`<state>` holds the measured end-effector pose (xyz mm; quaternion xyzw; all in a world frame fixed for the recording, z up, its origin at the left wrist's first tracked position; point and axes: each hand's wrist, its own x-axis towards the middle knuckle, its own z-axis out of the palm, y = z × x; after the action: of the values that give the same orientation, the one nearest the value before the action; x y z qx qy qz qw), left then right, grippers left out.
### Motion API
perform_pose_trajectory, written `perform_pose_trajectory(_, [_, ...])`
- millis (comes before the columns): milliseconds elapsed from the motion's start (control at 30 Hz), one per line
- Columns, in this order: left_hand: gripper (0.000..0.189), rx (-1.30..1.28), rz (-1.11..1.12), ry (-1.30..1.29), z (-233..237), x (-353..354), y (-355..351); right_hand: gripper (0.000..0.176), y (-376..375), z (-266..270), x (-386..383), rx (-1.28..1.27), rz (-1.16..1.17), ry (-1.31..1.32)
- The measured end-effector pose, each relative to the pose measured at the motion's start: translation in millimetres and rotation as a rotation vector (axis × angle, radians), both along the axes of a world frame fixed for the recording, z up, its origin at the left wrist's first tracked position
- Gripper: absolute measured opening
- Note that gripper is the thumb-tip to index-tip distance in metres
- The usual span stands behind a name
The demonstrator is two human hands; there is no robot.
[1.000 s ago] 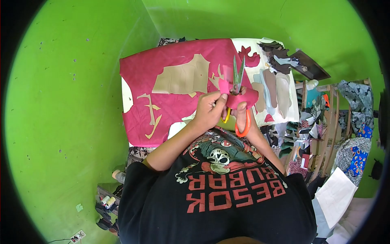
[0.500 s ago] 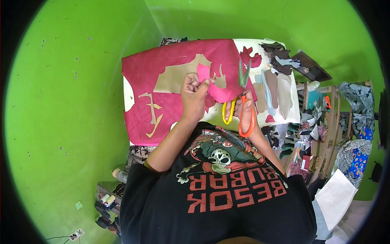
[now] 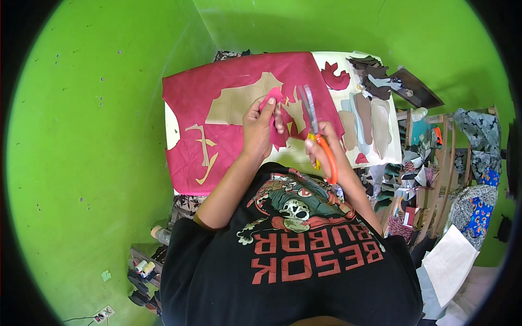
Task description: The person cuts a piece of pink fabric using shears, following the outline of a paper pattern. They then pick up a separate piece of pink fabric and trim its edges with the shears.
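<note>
My left hand (image 3: 260, 126) pinches a small pink-red piece of leather-like material (image 3: 275, 93) between thumb and fingers, above the worktable. To its right, my right hand (image 3: 327, 146) grips scissors (image 3: 311, 111) with one orange and one yellow handle. Their blades point up and away from me, apart from the held piece. Beneath both hands lies a large red sheet (image 3: 190, 89) with a cut, ragged edge near my body. A tan piece (image 3: 234, 103) rests on that sheet, and thin tan offcuts (image 3: 205, 149) lie to the left.
A curved red cutout (image 3: 335, 77) lies at the table's far right. Nearby are sole-shaped pieces (image 3: 364, 117) and a dark stack of cut pieces (image 3: 370, 69). A wooden rack (image 3: 435, 185) full of scraps stands at right. Green walls (image 3: 98, 136) close in behind and at left.
The pink piece in my left hand has turned and folded, so less of it shows. My right hand has turned the scissors; their blades now look closer together and tilt left.
</note>
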<state>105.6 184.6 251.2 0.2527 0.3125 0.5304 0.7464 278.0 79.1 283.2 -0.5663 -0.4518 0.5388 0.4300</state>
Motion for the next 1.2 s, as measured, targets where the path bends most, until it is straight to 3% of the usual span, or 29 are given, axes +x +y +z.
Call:
perform_pose_trajectory(67, [0.017,-0.019,0.007,0.133,0.9,-0.4,-1.7,0.047,-2.5,0.6,-8.3,0.051,0.124,-0.142])
perform_pose_trajectory(333, [0.017,-0.002,0.045,0.221,6.7,4.6,-10.0,0.055,-2.1,-19.4,-14.6,0.128,0.214,-0.077])
perform_pose_trajectory(400, [0.018,0.004,0.051,0.235,6.0,5.3,-10.9,0.084,0.5,-18.9,-14.7,0.097,0.208,-0.114])
perform_pose_trajectory(500, [0.019,0.048,0.031,0.242,3.8,7.9,-12.1,0.068,4.0,-10.6,-16.0,0.107,0.211,-0.092])
perform_pose_trajectory(1200, [0.021,0.089,0.058,0.278,8.7,13.2,-12.5,0.071,11.2,-25.6,-18.9,0.123,0.222,-0.226])
